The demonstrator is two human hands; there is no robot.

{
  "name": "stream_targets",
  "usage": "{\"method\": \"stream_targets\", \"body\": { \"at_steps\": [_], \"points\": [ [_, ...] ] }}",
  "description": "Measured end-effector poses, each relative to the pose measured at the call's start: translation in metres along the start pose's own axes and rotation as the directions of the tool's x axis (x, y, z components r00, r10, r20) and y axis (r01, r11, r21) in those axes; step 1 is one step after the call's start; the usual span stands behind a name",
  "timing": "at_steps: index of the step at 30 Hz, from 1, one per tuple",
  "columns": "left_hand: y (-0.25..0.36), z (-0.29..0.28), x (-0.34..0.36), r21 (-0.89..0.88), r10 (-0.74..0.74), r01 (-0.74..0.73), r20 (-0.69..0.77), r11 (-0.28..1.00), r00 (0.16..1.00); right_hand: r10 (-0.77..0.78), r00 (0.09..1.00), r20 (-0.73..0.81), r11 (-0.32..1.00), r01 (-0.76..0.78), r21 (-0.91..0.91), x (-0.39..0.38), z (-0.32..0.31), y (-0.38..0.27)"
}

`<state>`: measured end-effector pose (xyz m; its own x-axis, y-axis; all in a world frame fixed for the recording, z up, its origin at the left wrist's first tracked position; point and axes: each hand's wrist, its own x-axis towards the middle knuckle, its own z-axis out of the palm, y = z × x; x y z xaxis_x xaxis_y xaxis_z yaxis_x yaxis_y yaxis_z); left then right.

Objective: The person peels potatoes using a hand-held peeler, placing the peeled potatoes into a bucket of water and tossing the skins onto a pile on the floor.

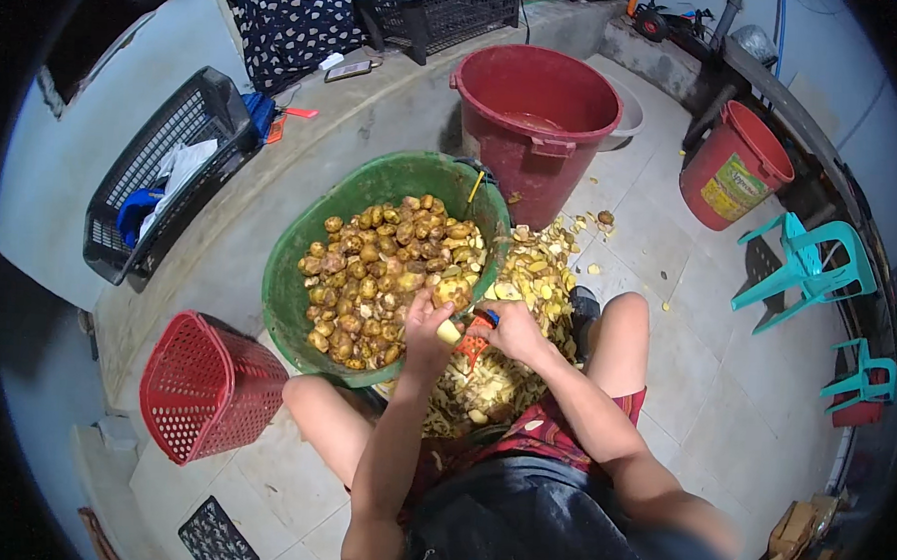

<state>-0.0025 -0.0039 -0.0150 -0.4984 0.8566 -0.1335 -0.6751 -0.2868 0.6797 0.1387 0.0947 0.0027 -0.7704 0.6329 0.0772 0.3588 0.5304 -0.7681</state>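
My left hand point(426, 329) is closed around a large brown potato point(453, 292). A pale yellow, peeled-looking piece point(449, 332) shows at the same hand, below the potato. Close by on the right, my right hand point(516, 333) is closed on a small tool with a dark blue handle point(487, 316); its working end cannot be made out. Under the hands, an orange patterned item point(473, 345) is partly hidden. Just ahead and left stands a green tub point(287, 263) heaped with brown potatoes point(369, 262). Pale peelings and slices point(534, 279) lie piled between my legs and beside the tub.
A big red bin point(533, 174) stands behind the tub, a smaller red bucket point(728, 182) farther right. A red perforated basket point(198, 394) is at left, a black crate point(163, 167) beyond it. Turquoise chairs point(810, 261) line the right. A phone point(349, 69) rests on the ledge.
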Motion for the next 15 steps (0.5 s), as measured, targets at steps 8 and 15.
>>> {"method": "stream_targets", "body": {
  "at_steps": [8, 15],
  "points": [
    [-0.007, 0.01, -0.004, 0.116, 0.06, -0.052, -0.062, 0.992, 0.996, 0.0, 0.997, -0.075, 1.0, -0.002, -0.029, 0.006, 0.001, -0.002],
    [-0.005, -0.001, -0.002, 0.209, 0.095, -0.094, 0.009, 0.973, 0.995, -0.064, 0.991, -0.122, 0.998, 0.061, -0.03, 0.014, 0.0, -0.001]
  ]
}}
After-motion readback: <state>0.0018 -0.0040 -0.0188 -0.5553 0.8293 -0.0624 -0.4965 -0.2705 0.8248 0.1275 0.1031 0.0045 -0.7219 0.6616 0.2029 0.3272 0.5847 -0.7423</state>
